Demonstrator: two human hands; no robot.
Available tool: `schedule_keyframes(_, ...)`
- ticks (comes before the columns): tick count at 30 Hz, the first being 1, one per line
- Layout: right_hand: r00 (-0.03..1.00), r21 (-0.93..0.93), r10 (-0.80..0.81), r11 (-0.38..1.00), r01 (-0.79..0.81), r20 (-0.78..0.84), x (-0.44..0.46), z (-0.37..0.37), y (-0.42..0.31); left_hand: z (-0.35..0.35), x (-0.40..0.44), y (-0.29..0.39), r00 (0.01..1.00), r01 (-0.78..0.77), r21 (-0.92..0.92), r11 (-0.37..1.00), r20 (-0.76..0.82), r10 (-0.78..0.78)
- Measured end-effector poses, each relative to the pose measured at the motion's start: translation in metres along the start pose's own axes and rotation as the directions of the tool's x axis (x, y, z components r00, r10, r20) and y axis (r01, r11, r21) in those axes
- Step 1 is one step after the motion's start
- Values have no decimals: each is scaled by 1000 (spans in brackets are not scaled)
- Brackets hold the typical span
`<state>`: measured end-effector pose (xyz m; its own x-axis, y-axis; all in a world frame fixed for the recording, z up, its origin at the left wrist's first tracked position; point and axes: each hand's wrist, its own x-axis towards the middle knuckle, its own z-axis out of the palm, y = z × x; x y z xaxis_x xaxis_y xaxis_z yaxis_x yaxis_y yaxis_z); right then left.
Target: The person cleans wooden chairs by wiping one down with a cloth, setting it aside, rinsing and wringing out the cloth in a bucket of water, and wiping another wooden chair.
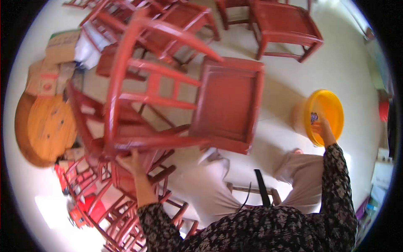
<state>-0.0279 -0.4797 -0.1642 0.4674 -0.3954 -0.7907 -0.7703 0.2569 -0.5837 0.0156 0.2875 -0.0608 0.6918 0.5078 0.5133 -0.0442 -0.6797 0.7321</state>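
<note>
A red-brown wooden chair with a square seat stands in front of my legs, its back toward the left. At the lower left corner of its back is my left hand, fingers against the wood; how firmly they grip is blurred. On the right, my right hand reaches into a yellow bucket. Its fingers are closed around or over a small dark patterned item, too small to name.
More red chairs stand at the top and lower left. A round wooden stool and cardboard boxes are at the far left. Several items, one a red container, line the right edge.
</note>
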Motion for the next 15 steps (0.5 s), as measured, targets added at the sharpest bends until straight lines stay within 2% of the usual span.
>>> schedule_keyframes(1,998,69,-41,997,44,-39,-2,7,-1,9,1,45,978,206,-142,968,-10,-209)
schedule_keyframes(2,998,55,-63,997,63,0,-14,19,-8,22,5,92,915,387,-303,871,14,-402)
schedule_keyframes(4,981,-208,-186,963,169,-61,-52,48,-29,21,15,72,990,129,-270,954,83,-110)
schedule_keyframes(5,977,-218,-207,957,192,-44,-47,49,-22,19,21,60,990,107,-194,975,109,-87)
schedule_keyframes(6,949,-467,-298,827,312,106,-24,39,-8,19,25,48,987,89,-119,989,146,-72)
schedule_keyframes(7,899,-656,-348,619,433,265,1,30,8,20,31,39,976,104,-212,972,211,-59)
schedule_keyframes(8,768,-739,-573,378,558,286,21,22,34,23,37,35,964,113,-311,944,264,-28)
schedule_keyframes(9,670,-775,-655,202,600,348,-12,33,30,25,41,32,966,76,-293,953,258,2)
schedule_keyframes(10,695,-854,-652,138,502,304,-32,41,23,20,42,55,976,56,-251,966,217,0)
schedule_keyframes(12,830,-885,-520,266,381,202,-94,70,-3,12,45,47,987,36,-228,973,158,0)
schedule_keyframes(13,819,-884,-532,252,394,213,-94,71,-1,3,45,41,991,33,-231,972,137,-1)
schedule_keyframes(15,774,-888,-581,179,424,253,-83,62,9,-6,46,29,998,67,-116,991,7,-67)
